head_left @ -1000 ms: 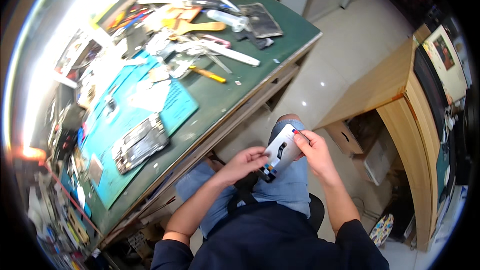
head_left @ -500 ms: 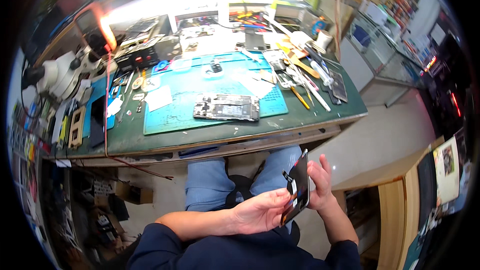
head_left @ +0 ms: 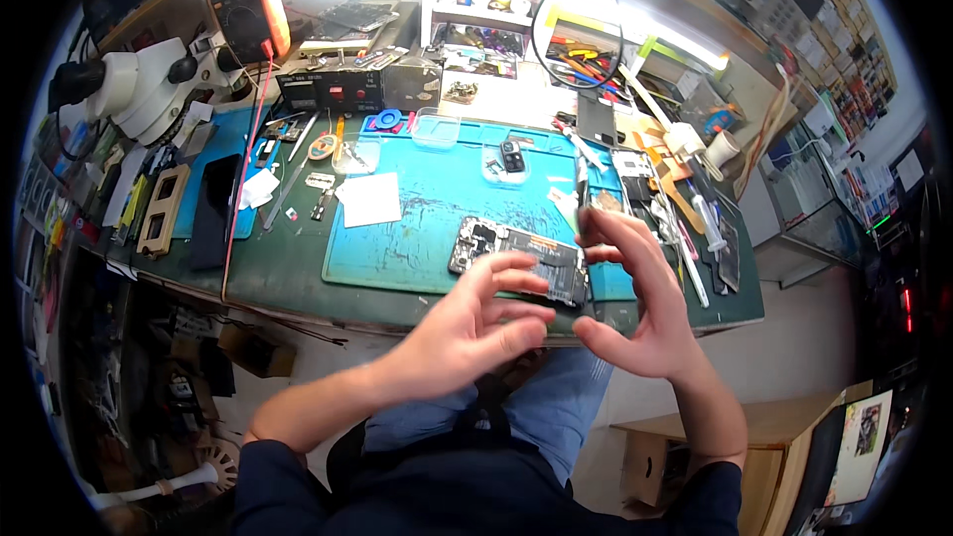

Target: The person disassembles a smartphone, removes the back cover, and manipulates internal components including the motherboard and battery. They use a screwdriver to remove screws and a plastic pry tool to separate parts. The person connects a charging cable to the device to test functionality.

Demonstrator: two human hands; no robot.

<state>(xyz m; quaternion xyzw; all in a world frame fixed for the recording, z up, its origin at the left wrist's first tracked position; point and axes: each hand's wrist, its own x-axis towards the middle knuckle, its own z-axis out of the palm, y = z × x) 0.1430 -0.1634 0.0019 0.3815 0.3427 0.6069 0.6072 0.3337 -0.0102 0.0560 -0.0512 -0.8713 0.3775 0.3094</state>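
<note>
My left hand is open, fingers apart, over the near edge of an opened phone body with its battery and inner parts exposed. The phone body lies on a blue work mat. My right hand is to its right, fingers curled. Against its fingertips stands a thin dark strip, which looks like the phone screen seen edge-on; much of it is hidden. Beyond the phone body, a small clear tray holds a dark camera part.
White paper lies on the mat's left part. Tweezers, brushes and other tools crowd the right side. At the left are a microscope, a dark phone and a wooden holder. An orange multimeter stands behind, its red lead hanging down.
Both hands have moved up from my lap to over the bench. My left hand has let go of the phone screen. The screen has turned edge-on by my right hand. The view has shifted.
</note>
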